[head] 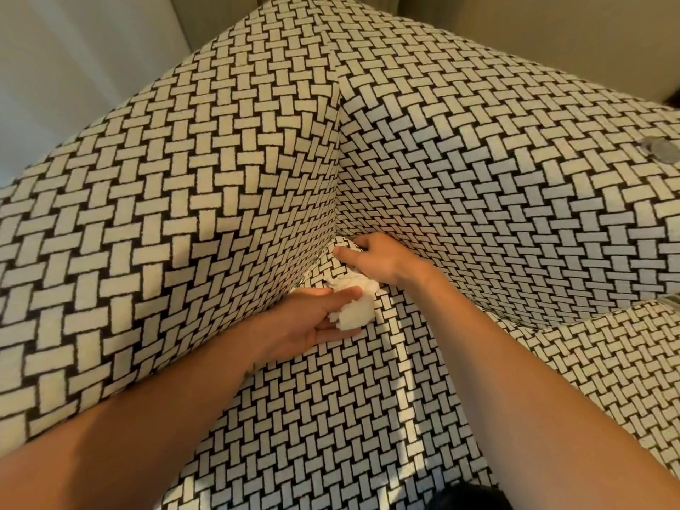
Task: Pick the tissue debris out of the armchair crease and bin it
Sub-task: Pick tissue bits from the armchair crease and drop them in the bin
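The armchair is covered in black-and-cream basket-weave fabric. Its inner corner crease runs down to the seat cushion. My left hand lies on the seat by the crease and holds a crumpled white tissue wad between thumb and fingers. Another bit of white tissue shows just above it, under my right hand. My right hand is at the bottom of the corner, thumb out, fingers curled into the crease. Whatever those fingers hold is hidden. No bin is in view.
A small grey round disc sits on the right armrest. A pale wall or curtain stands behind the chair on the left. Something dark shows at the bottom edge.
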### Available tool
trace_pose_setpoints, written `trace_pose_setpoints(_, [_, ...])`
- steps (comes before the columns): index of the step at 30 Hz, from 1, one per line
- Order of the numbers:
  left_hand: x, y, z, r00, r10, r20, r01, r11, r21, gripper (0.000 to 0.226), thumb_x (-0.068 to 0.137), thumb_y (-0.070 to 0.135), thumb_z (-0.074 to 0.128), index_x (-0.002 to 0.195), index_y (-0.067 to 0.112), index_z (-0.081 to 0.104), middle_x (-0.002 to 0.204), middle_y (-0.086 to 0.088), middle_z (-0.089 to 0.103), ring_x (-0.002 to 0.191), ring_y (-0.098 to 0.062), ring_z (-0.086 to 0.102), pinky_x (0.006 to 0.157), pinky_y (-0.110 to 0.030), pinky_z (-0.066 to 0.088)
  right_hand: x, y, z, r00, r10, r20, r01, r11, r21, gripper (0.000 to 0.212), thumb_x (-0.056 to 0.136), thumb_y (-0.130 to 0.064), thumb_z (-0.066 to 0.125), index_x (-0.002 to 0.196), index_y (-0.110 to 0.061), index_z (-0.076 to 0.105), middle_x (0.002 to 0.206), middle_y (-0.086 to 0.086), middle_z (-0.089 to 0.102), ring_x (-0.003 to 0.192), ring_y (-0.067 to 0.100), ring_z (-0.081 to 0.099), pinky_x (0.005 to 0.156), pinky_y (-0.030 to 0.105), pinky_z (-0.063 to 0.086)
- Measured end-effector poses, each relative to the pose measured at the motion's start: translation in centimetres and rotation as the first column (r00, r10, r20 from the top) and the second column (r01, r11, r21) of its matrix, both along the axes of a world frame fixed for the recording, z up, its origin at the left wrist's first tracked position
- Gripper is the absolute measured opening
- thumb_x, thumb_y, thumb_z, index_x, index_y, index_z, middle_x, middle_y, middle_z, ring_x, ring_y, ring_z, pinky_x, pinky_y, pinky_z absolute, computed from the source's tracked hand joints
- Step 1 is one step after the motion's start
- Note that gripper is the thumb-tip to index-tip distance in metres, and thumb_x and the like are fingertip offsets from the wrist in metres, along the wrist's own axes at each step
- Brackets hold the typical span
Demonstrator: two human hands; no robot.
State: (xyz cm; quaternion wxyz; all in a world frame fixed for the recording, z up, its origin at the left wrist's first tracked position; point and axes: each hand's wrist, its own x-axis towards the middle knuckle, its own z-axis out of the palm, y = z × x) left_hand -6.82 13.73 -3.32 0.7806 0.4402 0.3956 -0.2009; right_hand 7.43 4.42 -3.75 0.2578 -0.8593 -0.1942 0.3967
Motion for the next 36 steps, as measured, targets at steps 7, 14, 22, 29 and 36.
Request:
trace_pose_setpoints(7, [-0.1,0.0,0.2,1.000,0.003,0.003,-0.003,1.000,-0.014,0.045,0.086,0.020,0.077,0.123,0.000,0.062,0.105,-0.017,0.077,0.093,-0.025,0.076,0.070,-0.032,0.064,-0.7,-0.9,-1.0,0.997,-0.043,0.060,0.034,0.989,0.144,0.077,0.094,-0.056,0.062,0.154,-0.014,0.039,0.155,0.005,0.047,0.142,0.023,0.043,0.111,0.031,0.033])
trace_pose_setpoints(14, [0.0,0.2,-0.3,1.000,-0.009,0.007,0.009,1.000,0.002,0.043,0.087,0.020,0.076,0.123,0.002,0.062,0.107,-0.017,0.077,0.095,-0.026,0.076,0.073,-0.034,0.064,-1.5,-1.3,-1.6,0.982,-0.189,0.030,0.160,0.897,0.411,0.043,0.096,-0.023,0.068,0.138,-0.019,0.061,0.142,-0.004,0.060,0.133,0.007,0.051,0.114,0.025,0.037])
trace_pose_setpoints(22, [0.0,0.2,-0.4,1.000,0.000,-0.002,0.000,1.000,-0.025,0.034,0.095,0.021,0.068,0.120,0.000,0.059,0.104,-0.021,0.076,0.091,-0.029,0.077,0.069,-0.035,0.065,-2.5,-1.6,-2.0,0.940,-0.295,0.170,0.196,0.879,0.435,0.025,0.102,-0.022,0.056,0.115,-0.035,0.074,0.091,-0.010,0.077,0.064,0.022,0.065,0.065,0.044,0.059])
trace_pose_setpoints(29, [-0.6,0.0,1.7,0.998,-0.054,0.040,0.054,0.998,-0.007,0.035,0.100,0.024,0.059,0.124,-0.002,0.059,0.107,-0.021,0.075,0.095,-0.026,0.075,0.082,-0.037,0.062,-7.3,-3.6,0.8,0.975,-0.224,0.002,0.196,0.859,0.473,0.041,0.107,-0.047,0.037,0.135,-0.027,0.061,0.129,-0.012,0.067,0.107,0.007,0.066,0.096,0.044,0.056])
trace_pose_setpoints(36, [-5.0,-0.6,4.3,0.992,-0.112,-0.061,0.117,0.989,0.093,0.033,0.103,0.017,0.054,0.133,0.003,0.055,0.100,-0.016,0.075,0.085,-0.024,0.076,0.074,-0.035,0.064,-10.6,-4.1,2.7,0.966,-0.237,-0.107,0.257,0.806,0.532,0.040,0.109,-0.033,0.034,0.137,-0.015,0.057,0.131,-0.003,0.067,0.120,0.011,0.063,0.106,0.036,0.050])
